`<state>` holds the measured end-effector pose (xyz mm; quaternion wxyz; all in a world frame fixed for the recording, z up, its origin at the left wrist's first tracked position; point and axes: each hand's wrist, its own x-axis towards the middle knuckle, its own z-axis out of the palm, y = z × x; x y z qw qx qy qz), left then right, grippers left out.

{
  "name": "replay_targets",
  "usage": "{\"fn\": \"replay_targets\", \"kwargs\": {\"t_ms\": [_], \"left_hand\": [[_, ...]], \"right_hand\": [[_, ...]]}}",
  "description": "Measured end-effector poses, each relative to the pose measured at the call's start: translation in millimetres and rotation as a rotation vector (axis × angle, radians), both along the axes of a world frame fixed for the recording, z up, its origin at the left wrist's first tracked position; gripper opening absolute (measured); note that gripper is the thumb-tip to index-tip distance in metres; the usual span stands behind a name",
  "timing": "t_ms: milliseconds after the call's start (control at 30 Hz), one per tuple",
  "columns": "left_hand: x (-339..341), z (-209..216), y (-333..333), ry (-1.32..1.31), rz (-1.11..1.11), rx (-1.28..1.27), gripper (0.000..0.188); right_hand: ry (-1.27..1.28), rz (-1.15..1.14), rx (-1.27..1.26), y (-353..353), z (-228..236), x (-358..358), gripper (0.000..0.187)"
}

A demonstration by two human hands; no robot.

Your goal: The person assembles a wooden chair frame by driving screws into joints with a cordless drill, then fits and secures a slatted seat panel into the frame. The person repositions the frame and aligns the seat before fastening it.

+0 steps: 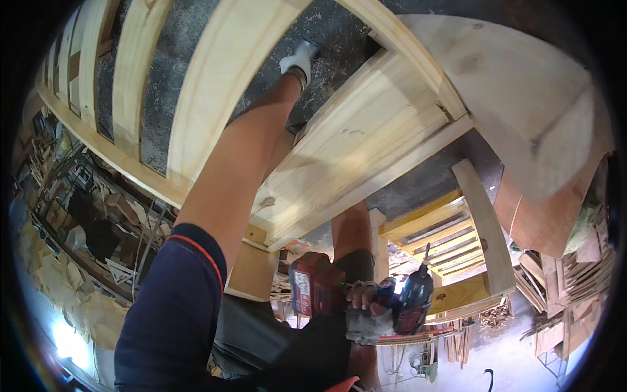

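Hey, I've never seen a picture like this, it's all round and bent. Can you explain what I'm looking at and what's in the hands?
It comes from a fisheye camera worn on a person's head, so straight edges curve. There is no machine, just two gloved hands. The left hand reaches far out and rests on a pale wooden frame of slats and boards. The right hand grips a red and black cordless drill, its bit pointing up. Around lie stacked timber, another slatted frame and wood shavings in a cluttered workshop.

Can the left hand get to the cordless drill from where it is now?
Probably not at once: the left hand is stretched far out against the wooden frame, while the cordless drill sits in the right hand.
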<state>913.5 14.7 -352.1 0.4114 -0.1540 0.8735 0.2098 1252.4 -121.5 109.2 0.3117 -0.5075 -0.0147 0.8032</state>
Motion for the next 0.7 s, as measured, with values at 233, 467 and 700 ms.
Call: {"fn": "replay_targets", "kwargs": {"t_ms": [233,467,700], "left_hand": [[-7,-67,-31,-0.067,-0.310,0.254,0.033],[6,84,-47,0.237,-1.061,0.197,0.031],[2,115,-20,0.242,-0.967,0.250,0.074]], "right_hand": [[-0.056,-0.223,-0.032,-1,-11,6,0.034],[0.055,-0.272,-0.060,-49,-37,-10,0.032],[-0.033,-0.175,-0.053,-42,-31,-15,0.041]]}}
